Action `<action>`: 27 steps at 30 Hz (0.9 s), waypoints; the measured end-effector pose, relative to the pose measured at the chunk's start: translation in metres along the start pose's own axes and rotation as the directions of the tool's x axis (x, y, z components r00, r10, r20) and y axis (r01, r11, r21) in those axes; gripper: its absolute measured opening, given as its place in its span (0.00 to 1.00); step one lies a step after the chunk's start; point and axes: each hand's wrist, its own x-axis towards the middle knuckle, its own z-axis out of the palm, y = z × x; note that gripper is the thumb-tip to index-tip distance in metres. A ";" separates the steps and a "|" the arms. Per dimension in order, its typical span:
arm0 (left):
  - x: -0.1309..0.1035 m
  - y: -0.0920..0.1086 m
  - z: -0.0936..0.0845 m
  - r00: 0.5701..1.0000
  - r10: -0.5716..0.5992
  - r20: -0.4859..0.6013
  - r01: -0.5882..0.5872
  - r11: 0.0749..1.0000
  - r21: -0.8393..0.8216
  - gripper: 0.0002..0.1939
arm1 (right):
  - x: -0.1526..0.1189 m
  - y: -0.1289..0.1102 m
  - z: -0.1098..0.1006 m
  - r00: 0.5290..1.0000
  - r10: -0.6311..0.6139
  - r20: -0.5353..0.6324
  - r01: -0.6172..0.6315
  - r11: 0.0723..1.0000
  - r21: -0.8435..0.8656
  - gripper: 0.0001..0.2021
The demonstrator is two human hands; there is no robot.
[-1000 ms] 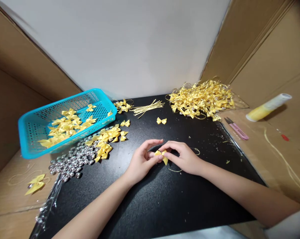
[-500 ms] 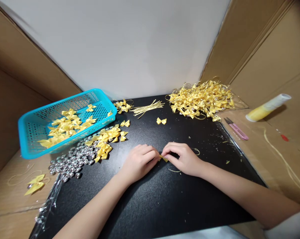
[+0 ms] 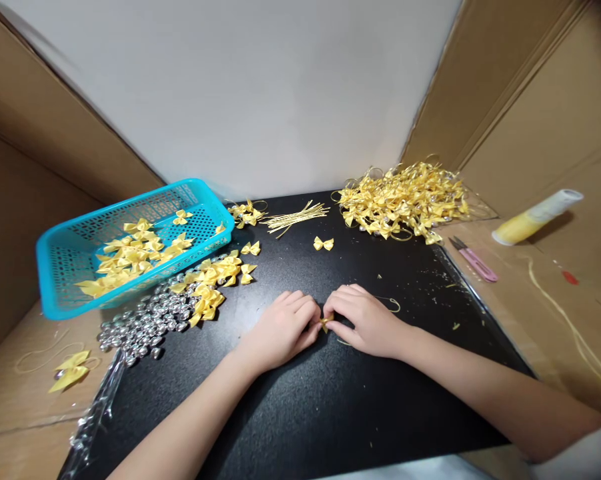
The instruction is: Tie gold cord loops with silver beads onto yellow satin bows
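Over the middle of the black board, my left hand (image 3: 286,328) and my right hand (image 3: 363,319) meet with closed fingertips on a small yellow ribbon bow (image 3: 324,325). Most of the bow is hidden by my fingers. A thin yellow cord (image 3: 391,305) curls out on the board behind and below my right hand. Farther back, a single yellow bow (image 3: 323,244) lies flat. To the left of my left hand are loose yellow bows (image 3: 208,300) beside a heap of silver bells (image 3: 150,317).
A turquoise basket (image 3: 45,267) holding yellow bows stands at the left. Cut cords (image 3: 298,217) lie at the back, near a large pile of corded bows (image 3: 400,200). Pink thread snips (image 3: 475,260) and a yellow-and-white tube (image 3: 535,217) are on the right, beside cardboard walls.
My fingertips have drawn slightly closer together around the bow, and my right hand has turned a little. Everything else lies as before.
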 end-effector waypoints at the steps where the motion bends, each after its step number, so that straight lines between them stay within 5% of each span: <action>1: 0.000 0.001 0.000 1.000 0.005 0.001 -0.005 1.000 0.000 0.06 | 0.000 0.000 0.000 1.000 -0.008 0.010 0.009 0.999 -0.044 0.03; 19: 0.000 0.003 0.002 1.000 -0.006 0.012 0.007 0.996 -0.093 0.07 | -0.001 -0.004 0.001 0.999 -0.008 0.041 0.017 0.974 -0.226 0.04; 27: 0.000 0.005 -0.002 0.995 -0.086 0.040 0.093 0.968 -0.234 0.08 | 0.000 -0.007 -0.003 0.993 0.035 0.112 -0.029 0.998 -0.048 0.04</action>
